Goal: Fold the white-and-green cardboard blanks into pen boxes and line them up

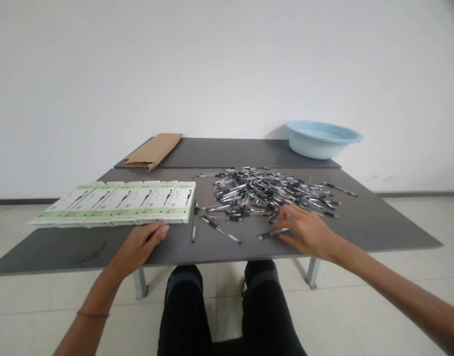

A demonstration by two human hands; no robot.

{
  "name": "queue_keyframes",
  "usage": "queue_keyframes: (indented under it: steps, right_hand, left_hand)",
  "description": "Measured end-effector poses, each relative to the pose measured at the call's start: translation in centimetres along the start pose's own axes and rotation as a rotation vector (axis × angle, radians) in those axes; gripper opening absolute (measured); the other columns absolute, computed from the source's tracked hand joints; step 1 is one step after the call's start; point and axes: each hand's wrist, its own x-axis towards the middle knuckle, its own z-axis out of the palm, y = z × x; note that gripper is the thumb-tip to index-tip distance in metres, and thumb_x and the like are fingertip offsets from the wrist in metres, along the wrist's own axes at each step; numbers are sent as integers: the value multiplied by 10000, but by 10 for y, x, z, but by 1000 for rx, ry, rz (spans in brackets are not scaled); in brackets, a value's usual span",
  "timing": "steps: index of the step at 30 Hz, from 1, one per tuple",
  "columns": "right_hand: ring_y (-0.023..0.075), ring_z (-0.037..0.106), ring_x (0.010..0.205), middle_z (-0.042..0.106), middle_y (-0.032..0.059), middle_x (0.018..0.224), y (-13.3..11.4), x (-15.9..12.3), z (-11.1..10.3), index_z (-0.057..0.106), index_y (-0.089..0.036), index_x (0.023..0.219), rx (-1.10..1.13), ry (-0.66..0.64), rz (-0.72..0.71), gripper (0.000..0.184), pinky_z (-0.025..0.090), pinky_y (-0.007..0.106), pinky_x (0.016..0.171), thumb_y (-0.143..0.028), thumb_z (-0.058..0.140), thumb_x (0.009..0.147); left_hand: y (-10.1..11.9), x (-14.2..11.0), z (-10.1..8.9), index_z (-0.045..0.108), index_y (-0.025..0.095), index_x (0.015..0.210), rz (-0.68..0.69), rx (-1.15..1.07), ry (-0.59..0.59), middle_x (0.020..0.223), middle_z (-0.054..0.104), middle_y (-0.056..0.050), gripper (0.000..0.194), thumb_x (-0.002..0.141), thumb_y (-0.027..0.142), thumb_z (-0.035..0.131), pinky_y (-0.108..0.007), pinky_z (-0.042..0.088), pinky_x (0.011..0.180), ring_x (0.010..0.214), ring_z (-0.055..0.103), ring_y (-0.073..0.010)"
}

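My left hand (147, 242) rests at the near table edge, just below a row of white and green pen boxes (126, 202). Its fingers are curled in beside the thumb, and nothing shows between them. Over the near right side of a heap of pens (256, 188) is my right hand (306, 230), its fingers bent and apart. The pens have clear barrels and black grips. One loose pen (268, 234) runs under that hand's thumb side. Two more pens lie apart from the heap, a diagonal pen (221, 230) and an upright-lying pen (194, 222) beside the boxes.
A brown paper bag (154, 150) lies flat on the back left of the dark table (219, 151). At the back right stands a light blue basin (321, 141), close to the white wall (227, 64). A single pen (340, 189) lies off the heap's right side.
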Motion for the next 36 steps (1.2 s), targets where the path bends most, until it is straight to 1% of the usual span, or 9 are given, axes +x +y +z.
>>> queue_keyframes:
  steps: [4, 7, 11, 18, 22, 26, 30, 33, 36]
  right_hand:
    - [247, 608, 966, 667, 87, 1010, -7, 14, 6, 750, -219, 922, -97, -72, -54, 124, 458, 330, 751, -187, 631, 939]
    - [264, 614, 978, 675, 94, 1037, -8, 14, 7, 733, -209, 953, -115, -61, -35, 74, 443, 336, 739, -217, 667, 920]
    - [258, 640, 957, 706, 86, 1026, -9, 8, 6, 715, -217, 1038, -129, -62, -22, 142, 404, 317, 694, -266, 684, 909]
    - [205, 652, 811, 724, 68, 869, -10, 2, 11, 656, -193, 831, -112, -31, -24, 90, 379, 300, 661, -166, 599, 895]
    - [228, 668, 793, 728, 84, 886, -8, -21, -3, 661, -193, 888, -73, 73, 45, 103, 424, 327, 686, -191, 562, 919]
    - [223, 668, 757, 738, 78, 941, -10, -62, -14, 651, -232, 969, 238, 226, 177, 92, 487, 344, 699, -288, 579, 963]
    - [240, 687, 867, 727, 82, 992, -22, -95, -15, 630, -254, 1037, 572, 258, 286, 191, 533, 342, 731, -401, 510, 1048]
    - [238, 684, 823, 718, 74, 932, -32, -109, -12, 610, -258, 1023, 679, 280, 344, 245, 538, 343, 700, -454, 468, 1060]
    - [238, 678, 780, 715, 75, 905, -39, -120, -8, 599, -257, 1015, 711, 274, 394, 261, 532, 347, 669, -471, 456, 1061]
  left_hand:
    - [2, -1, 0, 483, 215, 702, -5, -9, 5, 638, 533, 33, 449, 1040, 505, 429, -271, 366, 604, 619, 519, -164]
    - [3, -2, -1, 483, 213, 703, -5, -18, 2, 639, 521, 35, 449, 1043, 500, 424, -270, 362, 611, 622, 515, -159]
    - [2, -2, -2, 468, 213, 696, -7, -21, 3, 637, 508, 36, 454, 1042, 503, 422, -270, 356, 610, 623, 504, -157]
    - [5, -1, -2, 483, 212, 711, 10, -4, 10, 648, 536, 30, 458, 1053, 507, 406, -269, 377, 622, 633, 526, -164]
    - [6, -1, -3, 485, 214, 704, 33, 61, 69, 629, 538, 26, 455, 1055, 490, 398, -269, 375, 612, 616, 523, -167]
    - [14, -7, 1, 537, 212, 758, 46, 130, 138, 650, 589, 7, 404, 1051, 459, 409, -282, 368, 623, 605, 550, -173]
    - [57, -9, 17, 572, 219, 807, 172, 340, 104, 676, 645, -10, 381, 1075, 428, 398, -307, 347, 631, 594, 581, -175]
    - [114, 3, 33, 606, 238, 897, 291, 464, -41, 774, 699, -17, 347, 1097, 424, 393, -313, 357, 656, 699, 647, -186]
    - [166, 26, 48, 627, 244, 972, 306, 565, -71, 925, 737, -44, 278, 1086, 405, 432, -324, 379, 662, 831, 699, -217]
